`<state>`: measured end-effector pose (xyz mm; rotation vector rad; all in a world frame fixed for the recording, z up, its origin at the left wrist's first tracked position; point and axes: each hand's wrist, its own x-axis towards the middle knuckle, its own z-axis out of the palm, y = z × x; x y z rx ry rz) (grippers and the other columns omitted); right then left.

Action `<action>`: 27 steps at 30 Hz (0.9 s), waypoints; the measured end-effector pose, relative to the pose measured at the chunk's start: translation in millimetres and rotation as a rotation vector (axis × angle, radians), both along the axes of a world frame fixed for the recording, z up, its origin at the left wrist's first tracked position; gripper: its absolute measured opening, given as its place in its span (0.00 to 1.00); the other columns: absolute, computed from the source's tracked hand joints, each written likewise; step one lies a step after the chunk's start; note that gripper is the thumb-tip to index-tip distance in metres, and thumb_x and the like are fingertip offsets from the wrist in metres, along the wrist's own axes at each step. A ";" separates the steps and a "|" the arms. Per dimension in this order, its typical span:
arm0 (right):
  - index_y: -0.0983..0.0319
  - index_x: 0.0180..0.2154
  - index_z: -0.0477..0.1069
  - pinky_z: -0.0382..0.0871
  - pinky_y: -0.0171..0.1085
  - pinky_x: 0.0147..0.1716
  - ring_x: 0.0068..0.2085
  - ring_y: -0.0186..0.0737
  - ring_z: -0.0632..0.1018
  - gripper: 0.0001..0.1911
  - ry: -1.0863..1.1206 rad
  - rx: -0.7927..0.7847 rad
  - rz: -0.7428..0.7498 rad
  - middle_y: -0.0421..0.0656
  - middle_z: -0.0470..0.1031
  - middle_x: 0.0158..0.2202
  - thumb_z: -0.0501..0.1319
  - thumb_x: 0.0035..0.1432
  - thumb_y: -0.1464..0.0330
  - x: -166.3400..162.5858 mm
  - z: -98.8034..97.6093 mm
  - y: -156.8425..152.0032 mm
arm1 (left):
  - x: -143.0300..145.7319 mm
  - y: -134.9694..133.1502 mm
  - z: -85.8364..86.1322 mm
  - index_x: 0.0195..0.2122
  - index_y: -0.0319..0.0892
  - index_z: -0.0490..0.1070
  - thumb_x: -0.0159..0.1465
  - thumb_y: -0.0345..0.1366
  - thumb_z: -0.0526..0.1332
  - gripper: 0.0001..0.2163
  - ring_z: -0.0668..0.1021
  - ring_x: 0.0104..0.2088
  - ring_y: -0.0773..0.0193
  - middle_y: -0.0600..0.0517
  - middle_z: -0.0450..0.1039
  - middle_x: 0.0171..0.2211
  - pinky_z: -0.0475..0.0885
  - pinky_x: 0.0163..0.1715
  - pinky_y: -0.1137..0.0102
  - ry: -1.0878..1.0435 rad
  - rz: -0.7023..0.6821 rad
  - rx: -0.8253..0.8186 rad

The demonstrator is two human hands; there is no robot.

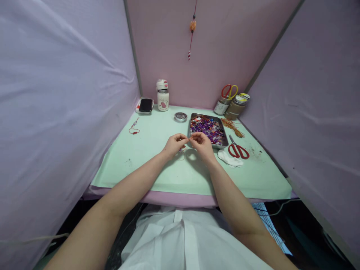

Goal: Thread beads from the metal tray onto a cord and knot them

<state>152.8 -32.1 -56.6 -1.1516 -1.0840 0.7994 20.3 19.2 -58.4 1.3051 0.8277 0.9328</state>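
Note:
My left hand [174, 144] and my right hand [201, 143] meet over the middle of the pale green table [157, 168], fingertips pinched together on a thin cord with a small bead between them. The cord loops down onto the table under the hands. Just beyond my right hand lies a metal tray [224, 141] filled with purple, pink and white beads [206, 128].
Red scissors [238, 150] and a white tissue [230, 159] lie right of the tray, orange cord [233, 126] behind them. Two jars [232, 105], a small tin [180, 117], a white bottle [162, 96], a phone [145, 105] and a red beaded cord [134, 127] stand farther back. Purple fabric walls enclose the table.

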 end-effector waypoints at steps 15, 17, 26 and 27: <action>0.58 0.34 0.67 0.64 0.32 0.26 0.28 0.31 0.69 0.17 0.359 -0.164 0.083 0.37 0.70 0.29 0.69 0.39 0.64 -1.2 7.0 -3.2 | -0.1 -5.2 4.7 0.26 0.40 0.71 0.49 0.39 0.67 0.09 0.68 0.24 0.73 0.55 0.68 0.25 0.66 0.28 0.73 -0.056 -0.032 0.005; 0.58 0.33 0.67 0.64 0.32 0.25 0.27 0.31 0.70 0.18 0.386 -0.186 0.076 0.37 0.71 0.29 0.69 0.39 0.64 -1.1 7.8 -3.0 | 0.1 -5.6 5.0 0.26 0.40 0.71 0.48 0.40 0.67 0.10 0.68 0.23 0.73 0.55 0.69 0.25 0.66 0.28 0.73 -0.066 -0.041 -0.005; 0.58 0.32 0.67 0.65 0.33 0.25 0.27 0.31 0.70 0.14 0.403 -0.193 0.035 0.38 0.73 0.30 0.67 0.41 0.65 -2.1 8.9 -1.5 | -0.2 -2.7 0.9 0.28 0.40 0.72 0.50 0.41 0.66 0.10 0.70 0.26 0.71 0.54 0.70 0.26 0.67 0.30 0.71 -0.030 -0.025 0.056; 0.58 0.32 0.67 0.65 0.32 0.25 0.27 0.31 0.70 0.15 0.398 -0.189 0.032 0.37 0.73 0.29 0.68 0.41 0.64 -2.6 9.1 -1.9 | -0.4 -3.3 1.1 0.28 0.40 0.71 0.50 0.40 0.66 0.09 0.70 0.26 0.71 0.54 0.70 0.26 0.66 0.29 0.72 -0.014 -0.027 0.084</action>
